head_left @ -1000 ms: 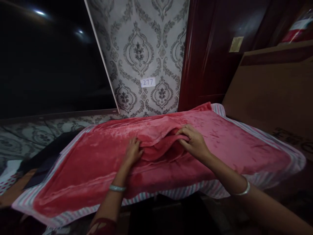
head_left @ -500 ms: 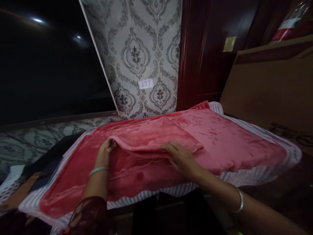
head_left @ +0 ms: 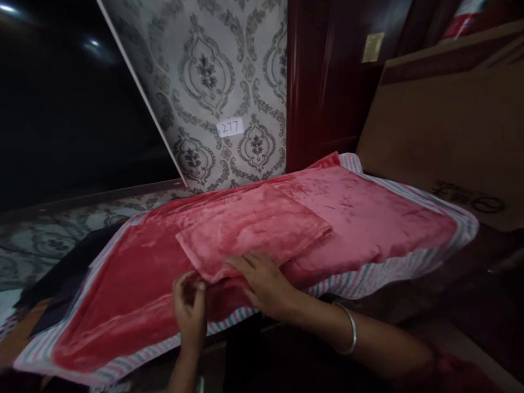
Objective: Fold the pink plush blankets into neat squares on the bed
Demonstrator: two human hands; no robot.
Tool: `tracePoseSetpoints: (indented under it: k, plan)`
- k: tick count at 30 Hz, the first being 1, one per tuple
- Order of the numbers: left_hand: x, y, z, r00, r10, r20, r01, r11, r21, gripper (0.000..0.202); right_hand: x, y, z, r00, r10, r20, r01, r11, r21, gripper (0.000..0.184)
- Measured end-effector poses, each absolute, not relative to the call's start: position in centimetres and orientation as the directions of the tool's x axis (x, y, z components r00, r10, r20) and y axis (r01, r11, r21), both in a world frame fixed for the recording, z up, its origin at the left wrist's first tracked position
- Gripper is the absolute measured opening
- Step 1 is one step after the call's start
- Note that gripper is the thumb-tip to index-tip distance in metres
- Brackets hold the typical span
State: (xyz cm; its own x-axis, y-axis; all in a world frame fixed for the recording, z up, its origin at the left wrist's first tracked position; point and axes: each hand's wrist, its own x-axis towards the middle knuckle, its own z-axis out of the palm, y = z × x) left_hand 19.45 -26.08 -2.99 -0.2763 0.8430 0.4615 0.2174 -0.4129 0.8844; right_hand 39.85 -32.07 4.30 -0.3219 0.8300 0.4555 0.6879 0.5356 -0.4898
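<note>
A pink-red plush cloth (head_left: 254,224), folded into a rough rectangle, lies on a larger red plush cover (head_left: 135,284) with a striped border. My right hand (head_left: 264,281) rests on the folded cloth's near edge, its fingers stretched out and lying flat. Just left of the near corner is my left hand (head_left: 190,303), with fingers curled and the thumb apart from them. Its fingertips are close to that corner; whether they touch it is hard to make out.
A large dark screen (head_left: 73,109) stands at the back left. Patterned wallpaper with a paper label (head_left: 230,127) marked 277 is behind the cover. At the right stands a big cardboard box (head_left: 434,131), beside a dark red wooden panel (head_left: 323,82).
My left hand has let go of the cloth's raised left edge and come nearer to me. The cloth's near side now lies flatter. My right hand has shifted left along it, and the view has moved.
</note>
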Motion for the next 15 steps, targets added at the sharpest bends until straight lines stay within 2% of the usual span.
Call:
tracePoseSetpoints:
  k: [2,4,7,10,13,15]
  plan:
    - [21.1,-28.9,-3.9,-0.107,0.864,0.492,0.266,-0.452,0.852,0.068,39.4,-32.1,3.8,-0.362,0.807,0.468,0.674,0.573,-0.467,0.053]
    - [23.0,-30.1,-3.9,0.025,0.838,0.545,0.302,-0.526,0.795,0.079,39.1,-32.2,3.4,-0.384,0.778,0.497,0.665,0.606,-0.436,0.053]
    - [25.1,-29.3,-3.0,0.071,0.755,0.651,0.330,-0.634,0.699,0.059,39.0,-32.6,3.3,-0.388,0.739,0.551,0.665,0.638,-0.387,0.050]
    - [25.8,-27.6,-2.5,-0.044,0.733,0.679,0.317,-0.635,0.705,0.040,39.4,-33.0,3.7,-0.350,0.747,0.565,0.675,0.620,-0.400,0.046]
    - [25.5,-26.5,-2.8,-0.104,0.740,0.665,0.346,-0.600,0.721,0.032,39.9,-32.7,3.9,-0.268,0.837,0.478,0.735,0.498,-0.460,0.046]
    - [25.0,-26.1,-3.0,-0.073,0.718,0.692,0.422,-0.606,0.674,0.027,40.4,-31.4,4.3,-0.265,0.895,0.358,0.740,0.427,-0.520,0.035]
